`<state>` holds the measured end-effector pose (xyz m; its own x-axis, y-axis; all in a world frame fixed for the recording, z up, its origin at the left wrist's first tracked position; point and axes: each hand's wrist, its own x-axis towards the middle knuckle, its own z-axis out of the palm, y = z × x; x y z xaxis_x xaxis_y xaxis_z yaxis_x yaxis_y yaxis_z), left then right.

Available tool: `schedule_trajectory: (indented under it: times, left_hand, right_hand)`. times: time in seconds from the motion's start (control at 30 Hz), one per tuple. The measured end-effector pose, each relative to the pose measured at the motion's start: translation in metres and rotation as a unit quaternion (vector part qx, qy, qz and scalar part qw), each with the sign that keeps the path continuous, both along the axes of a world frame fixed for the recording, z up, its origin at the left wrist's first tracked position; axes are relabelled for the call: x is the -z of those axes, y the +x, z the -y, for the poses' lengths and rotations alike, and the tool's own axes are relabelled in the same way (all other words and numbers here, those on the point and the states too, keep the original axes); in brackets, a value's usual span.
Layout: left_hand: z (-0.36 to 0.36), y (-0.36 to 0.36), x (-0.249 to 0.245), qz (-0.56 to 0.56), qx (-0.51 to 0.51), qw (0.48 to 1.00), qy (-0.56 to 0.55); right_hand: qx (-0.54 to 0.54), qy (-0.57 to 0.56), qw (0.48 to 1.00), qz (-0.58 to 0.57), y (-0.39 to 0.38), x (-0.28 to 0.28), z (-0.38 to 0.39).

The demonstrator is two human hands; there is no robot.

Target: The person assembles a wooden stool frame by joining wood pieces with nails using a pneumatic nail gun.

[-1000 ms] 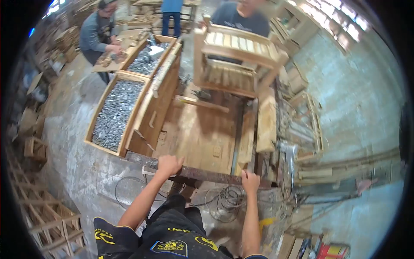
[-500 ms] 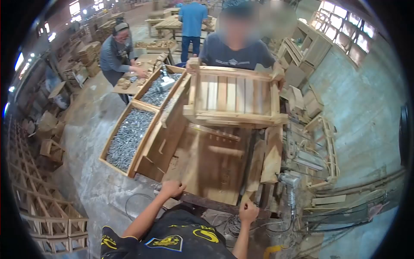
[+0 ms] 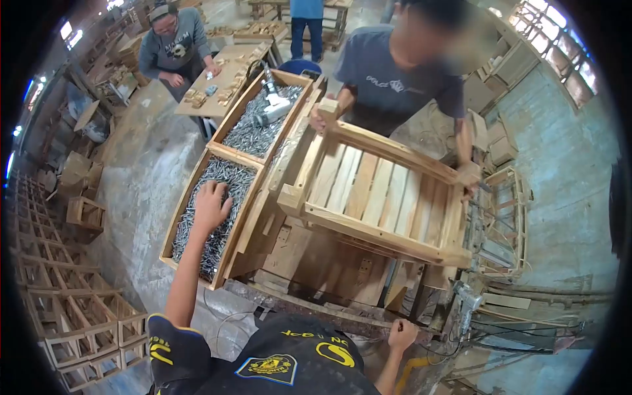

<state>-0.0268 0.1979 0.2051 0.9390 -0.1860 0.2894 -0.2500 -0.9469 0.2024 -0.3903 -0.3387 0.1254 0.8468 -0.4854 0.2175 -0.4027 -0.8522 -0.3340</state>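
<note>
My left hand reaches into the near compartment of a wooden box, its fingers apart and touching the loose metal screws. My right hand is closed in a fist near the front edge of the workbench; whatever it may hold is hidden. A slatted wooden frame lies tilted above the bench. A co-worker across from me grips its corner posts with both hands. Right of my right hand, a power driver hangs at the bench's side.
The box's far compartment holds more screws and another power driver. At back left, a person works at a table with small wooden pieces. Stacked wooden frames stand low on the left. Cables run along the right.
My left hand has moved from the bench edge up and left into the screws. The co-worker has turned and lowered the slatted frame toward the bench. My right hand stays closed.
</note>
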Motion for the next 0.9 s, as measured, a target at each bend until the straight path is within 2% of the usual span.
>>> schedule_trajectory:
  times: [0.07,0.1,0.2,0.3,0.43,0.53,0.67,0.7,0.77,0.8,0.83,0.87,0.9]
  left_hand:
    - [-0.001,0.005,0.0,-0.031,-0.006,0.999,0.008]
    - [-0.002,0.002,0.002,-0.052,-0.01,0.999,0.013]
    - [-0.007,-0.001,0.006,-0.019,0.042,0.996,0.081]
    - [-0.013,-0.008,-0.002,-0.058,0.087,0.987,0.125]
    - [-0.018,-0.022,-0.005,-0.004,0.121,0.985,0.123]
    - [-0.022,-0.021,-0.013,-0.077,0.131,0.982,0.108]
    - [-0.035,-0.019,-0.012,-0.073,0.173,0.979,0.074]
    - [-0.035,-0.019,-0.014,-0.056,0.163,0.985,0.033]
    - [-0.036,-0.021,-0.02,-0.132,0.056,0.98,-0.138]
    - [-0.038,-0.023,-0.021,-0.166,-0.001,0.961,-0.223]
    - [-0.043,-0.025,-0.015,-0.208,-0.056,0.895,-0.392]
    - [-0.048,-0.025,-0.009,-0.226,-0.076,0.805,-0.543]
    - [-0.051,-0.024,-0.006,-0.233,-0.092,0.69,-0.679]
  right_hand:
    - [-0.007,0.002,1.0,-0.03,0.004,-0.012,-0.005]
    - [-0.011,-0.02,0.999,-0.039,-0.002,0.002,0.003]
    - [-0.005,-0.008,1.0,-0.008,-0.001,0.001,-0.001]
    - [-0.003,-0.007,1.0,-0.019,-0.007,0.006,0.001]
    - [-0.018,-0.018,0.999,-0.02,-0.009,0.006,0.005]
    - [-0.018,-0.033,0.999,0.008,-0.003,0.004,0.006]
    - [-0.02,-0.017,0.999,0.018,-0.005,-0.001,-0.001]
    - [-0.02,-0.013,0.999,0.027,-0.006,0.002,0.0]
    - [-0.01,-0.01,0.999,0.039,-0.006,0.005,0.002]
    - [-0.003,-0.008,0.999,0.038,-0.007,0.006,0.0]
    - [0.003,-0.006,0.999,0.037,-0.008,0.007,0.0]
    - [0.007,-0.006,0.999,0.036,-0.008,0.009,0.0]
    - [0.01,-0.003,0.999,0.032,-0.011,0.012,0.002]
